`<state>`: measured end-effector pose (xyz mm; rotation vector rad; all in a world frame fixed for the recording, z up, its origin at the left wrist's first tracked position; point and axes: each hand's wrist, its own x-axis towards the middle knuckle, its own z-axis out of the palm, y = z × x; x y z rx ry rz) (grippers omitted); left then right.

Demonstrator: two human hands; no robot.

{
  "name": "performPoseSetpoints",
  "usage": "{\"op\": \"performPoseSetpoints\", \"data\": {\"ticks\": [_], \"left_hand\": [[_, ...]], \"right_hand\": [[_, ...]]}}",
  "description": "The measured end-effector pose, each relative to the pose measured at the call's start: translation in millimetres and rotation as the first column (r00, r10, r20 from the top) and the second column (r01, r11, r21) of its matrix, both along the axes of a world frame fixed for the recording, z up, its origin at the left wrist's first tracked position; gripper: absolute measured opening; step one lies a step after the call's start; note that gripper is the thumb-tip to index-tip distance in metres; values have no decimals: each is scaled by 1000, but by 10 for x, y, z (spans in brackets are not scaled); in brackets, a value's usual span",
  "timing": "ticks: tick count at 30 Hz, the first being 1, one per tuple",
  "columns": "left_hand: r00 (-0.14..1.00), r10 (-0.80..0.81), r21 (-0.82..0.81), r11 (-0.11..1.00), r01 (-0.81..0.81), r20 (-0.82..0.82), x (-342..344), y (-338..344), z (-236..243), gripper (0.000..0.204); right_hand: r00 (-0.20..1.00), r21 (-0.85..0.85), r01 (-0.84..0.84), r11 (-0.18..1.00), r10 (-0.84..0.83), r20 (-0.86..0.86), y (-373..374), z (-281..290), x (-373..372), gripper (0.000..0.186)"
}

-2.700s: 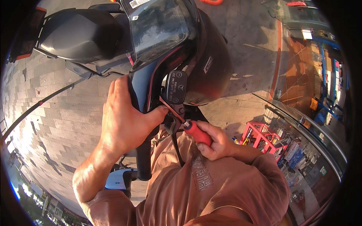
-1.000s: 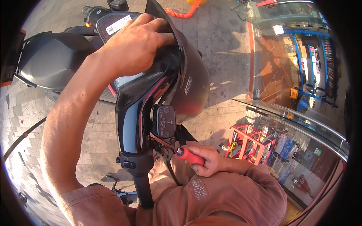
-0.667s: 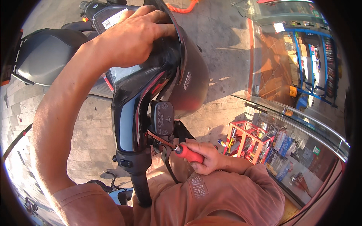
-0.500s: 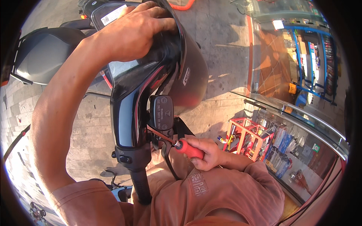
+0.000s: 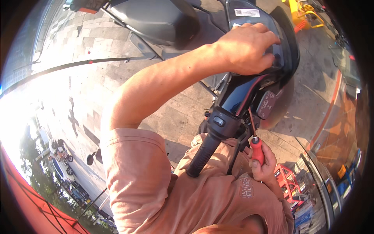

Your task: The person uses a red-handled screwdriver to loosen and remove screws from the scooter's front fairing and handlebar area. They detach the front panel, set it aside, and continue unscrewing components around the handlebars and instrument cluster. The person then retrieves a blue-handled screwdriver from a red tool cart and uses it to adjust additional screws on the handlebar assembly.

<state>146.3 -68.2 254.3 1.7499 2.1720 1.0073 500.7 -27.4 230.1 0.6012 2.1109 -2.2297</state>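
My left hand (image 5: 251, 48) rests on the dark instrument panel (image 5: 243, 13) of a scooter, its fingers bent and apart. In my closed right hand (image 5: 267, 163) is a screwdriver (image 5: 257, 151) with a red handle. Its shaft points up into the gap between the glossy black handlebar cover (image 5: 235, 93) and a black brake fluid reservoir (image 5: 266, 105). Where the tip meets the scooter is hard to make out. Below the cover are a switch housing (image 5: 223, 124) and a ribbed rubber grip (image 5: 204, 155). A black brake lever (image 5: 235, 156) runs beside the grip.
The scooter's black seat (image 5: 156, 19) lies at the upper left, over grey paving. A red metal rack (image 5: 287, 181) stands at the lower right, close to glass shop doors. Something yellow (image 5: 298, 15) is at the top right. Parked vehicles (image 5: 60, 167) are far left.
The view has turned, so the scooter appears farther right and more seat and street show. My left hand still lies on the panel, and my right hand keeps hold of the screwdriver.
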Motion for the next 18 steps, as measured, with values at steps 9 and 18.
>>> {"op": "performPoseSetpoints", "data": {"ticks": [9,18], "left_hand": [[934,319,-375,895,-243,157,717,-684,539,73],[854,515,-455,778,-433,67,961,-617,460,98]], "right_hand": [[998,-145,59,988,-60,-2,97,-164,-26,66],[990,-196,-81,977,56,-132,264,-295,-176,61]]}}
